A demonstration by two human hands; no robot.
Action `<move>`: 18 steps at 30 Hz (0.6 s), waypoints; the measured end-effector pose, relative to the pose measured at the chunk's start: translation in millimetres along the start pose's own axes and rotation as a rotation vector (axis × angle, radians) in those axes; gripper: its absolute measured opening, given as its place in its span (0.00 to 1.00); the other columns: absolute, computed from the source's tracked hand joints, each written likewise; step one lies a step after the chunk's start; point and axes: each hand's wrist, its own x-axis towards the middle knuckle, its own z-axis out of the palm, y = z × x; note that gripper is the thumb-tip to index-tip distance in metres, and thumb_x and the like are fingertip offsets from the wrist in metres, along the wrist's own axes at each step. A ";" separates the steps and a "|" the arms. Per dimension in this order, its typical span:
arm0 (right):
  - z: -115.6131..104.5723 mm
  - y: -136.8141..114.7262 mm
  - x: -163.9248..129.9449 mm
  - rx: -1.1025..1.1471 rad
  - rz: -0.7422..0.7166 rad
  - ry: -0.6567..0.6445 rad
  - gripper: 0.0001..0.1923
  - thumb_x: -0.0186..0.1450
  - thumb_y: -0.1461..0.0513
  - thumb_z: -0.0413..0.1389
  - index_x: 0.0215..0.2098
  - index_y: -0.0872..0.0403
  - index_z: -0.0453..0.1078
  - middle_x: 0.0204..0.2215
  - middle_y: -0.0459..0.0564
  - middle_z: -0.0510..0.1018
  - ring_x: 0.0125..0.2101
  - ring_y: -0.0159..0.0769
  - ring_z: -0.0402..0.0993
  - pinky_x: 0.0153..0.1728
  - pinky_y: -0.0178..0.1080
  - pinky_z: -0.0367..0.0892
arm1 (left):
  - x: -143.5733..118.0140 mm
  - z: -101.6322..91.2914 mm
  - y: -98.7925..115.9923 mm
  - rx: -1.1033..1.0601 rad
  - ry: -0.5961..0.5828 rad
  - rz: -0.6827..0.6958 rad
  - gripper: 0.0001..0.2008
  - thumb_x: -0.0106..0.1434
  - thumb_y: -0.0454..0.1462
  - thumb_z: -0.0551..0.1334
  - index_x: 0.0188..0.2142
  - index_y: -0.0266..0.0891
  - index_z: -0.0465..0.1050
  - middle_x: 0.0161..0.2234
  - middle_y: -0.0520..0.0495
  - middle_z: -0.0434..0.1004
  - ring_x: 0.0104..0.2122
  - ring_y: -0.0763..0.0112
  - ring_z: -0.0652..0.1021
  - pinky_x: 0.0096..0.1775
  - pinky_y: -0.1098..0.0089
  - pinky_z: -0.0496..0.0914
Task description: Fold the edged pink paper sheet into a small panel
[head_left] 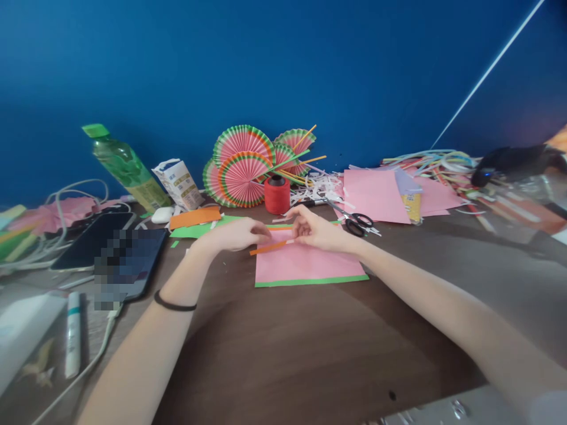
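At the far left we see a green plastic bottle (126, 168) with a green cap, and right of it a white paper carton (179, 185). A rounded white plastic case (162, 215) lies in front of them. Nearer, on the left, we see two flat, dark-screened devices (147, 254), a thin white cable (107, 338) at the end of one, and a white marker (73, 339) with a teal band. Behind, we face a deep-blue wall (283, 65).

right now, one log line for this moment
left hand: partly over pink sheet | right hand: at loose orange strip | scissors: nearby
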 end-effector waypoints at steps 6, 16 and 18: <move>-21.8 -3.3 2.3 -0.007 -0.015 0.062 0.22 0.54 0.67 0.54 0.46 0.52 0.56 0.28 0.43 0.70 0.29 0.30 0.68 0.31 0.35 0.63 | 2.0 4.3 -0.7 -0.240 -0.224 0.015 0.10 0.50 0.41 0.60 0.30 0.39 0.75 0.30 0.49 0.78 0.31 0.70 0.76 0.32 0.75 0.67; -13.8 -35.4 -0.7 -0.004 -0.005 0.071 0.10 0.55 0.57 0.57 0.27 0.56 0.66 0.26 0.45 0.71 0.27 0.29 0.65 0.29 0.34 0.60 | -3.8 6.6 17.2 -0.578 -0.359 -0.019 0.14 0.53 0.44 0.61 0.34 0.35 0.74 0.36 0.41 0.78 0.31 0.69 0.78 0.31 0.73 0.71; -7.3 -40.5 -2.3 0.031 0.015 -0.004 0.10 0.55 0.57 0.58 0.27 0.56 0.66 0.24 0.44 0.71 0.26 0.28 0.65 0.28 0.34 0.59 | -4.7 6.7 19.6 -0.606 -0.378 -0.013 0.14 0.53 0.43 0.62 0.35 0.35 0.74 0.36 0.41 0.78 0.32 0.69 0.78 0.33 0.72 0.71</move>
